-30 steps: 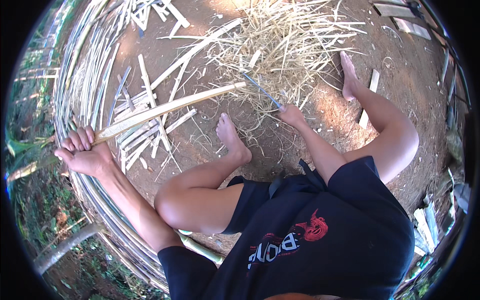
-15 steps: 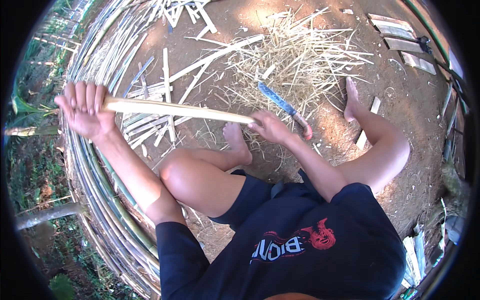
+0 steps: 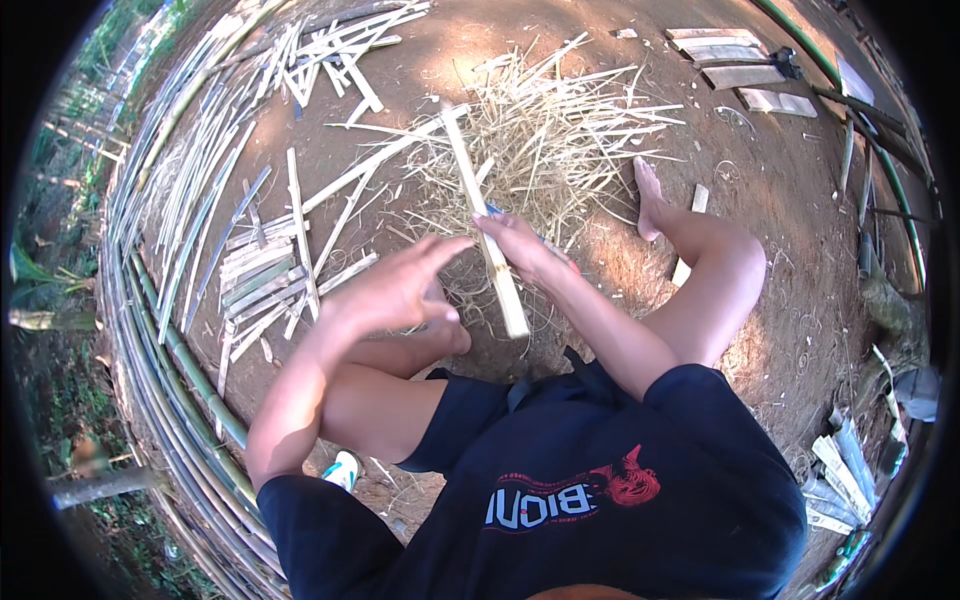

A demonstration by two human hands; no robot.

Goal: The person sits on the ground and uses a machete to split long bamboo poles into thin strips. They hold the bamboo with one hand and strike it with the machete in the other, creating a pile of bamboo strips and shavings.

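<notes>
A pale bamboo slat (image 3: 495, 265) stands out in front of me, running from the shavings down toward my lap. My right hand (image 3: 522, 248) grips it around its middle. Off to its left, my left hand (image 3: 395, 285) is empty and slightly blurred, thumb and fingers apart, not touching the slat. Behind my right hand and forearm lies a large knife, mostly hidden; a bit of its blue blade (image 3: 493, 210) and its reddish handle end (image 3: 573, 267) show. A heap of thin bamboo shavings (image 3: 560, 140) spreads on the ground beyond.
Cut slats lie in a stack (image 3: 262, 272) at left, with more strips (image 3: 340, 50) at far left. Long bamboo poles (image 3: 150, 400) curve along the left side. Wider flat pieces (image 3: 735, 75) rest at far right. My bare feet flank the shavings.
My left hand has let go of the slat's end and come back toward my knee. My right hand has swung the slat from nearly crosswise to pointing away from me.
</notes>
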